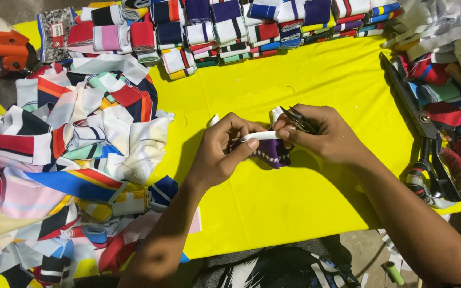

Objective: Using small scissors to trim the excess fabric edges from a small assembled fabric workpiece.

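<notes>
Over the yellow table (pixel 305 80), both hands meet on a small folded piece of purple and white fabric (pixel 273 152). My left hand (pixel 220 152) pinches its white edge from the left. My right hand (pixel 321 133) grips the same white edge from the right and also holds small black thread snips (pixel 301 120) against the palm, blades pointing left. The cloth hangs slightly below the fingers, partly hidden by them.
A loose heap of multicoloured striped fabric pieces (pixel 70 160) covers the left side. Folded striped bundles (pixel 230 29) line the back edge. More fabric and black scissors (pixel 433 170) lie at the right. An orange tool (pixel 1 50) sits far left.
</notes>
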